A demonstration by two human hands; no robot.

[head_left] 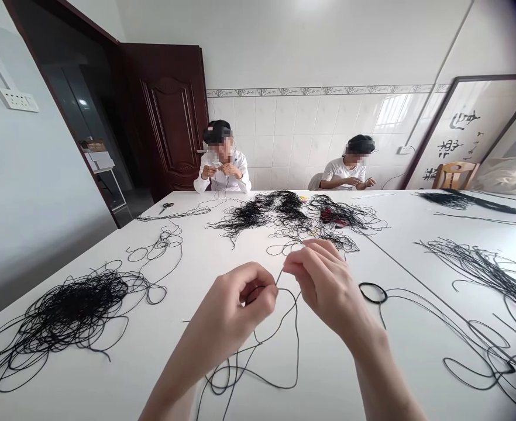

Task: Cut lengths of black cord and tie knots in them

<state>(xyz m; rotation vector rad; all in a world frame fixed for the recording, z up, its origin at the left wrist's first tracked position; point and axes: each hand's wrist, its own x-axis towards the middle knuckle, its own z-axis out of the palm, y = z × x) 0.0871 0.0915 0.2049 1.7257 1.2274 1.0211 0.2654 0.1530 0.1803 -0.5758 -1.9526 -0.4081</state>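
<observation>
I pinch a thin black cord point(279, 276) with both hands, above the near middle of the white table point(152, 356). My left hand point(246, 299) is curled, thumb against forefinger, and the cord passes at this grip; I think it serves as the fixed point. My right hand point(323, 279) is a little farther and to the right, its fingertips closed on a short piece of the same cord, which stands almost straight between the two hands, so probably I hold it tight to control it. The rest falls in loose loops to the table, between my forearms, where it seems to have room not to catch on other cords. To my left lies a tangled pile point(80, 301), and to the right a bundle point(490, 272) with its strands more in one direction; perhaps they are set apart so that they do not mix. Just right of my right hand, a small ring point(374, 302) lies flat, with long tails going right. The far heap point(251, 213) is in the middle, within reach of both sides, and scissors point(167, 206) rest far left. Beyond them, a co-worker point(223, 166) raises both hands near the face, maybe to see thin cord better.
</observation>
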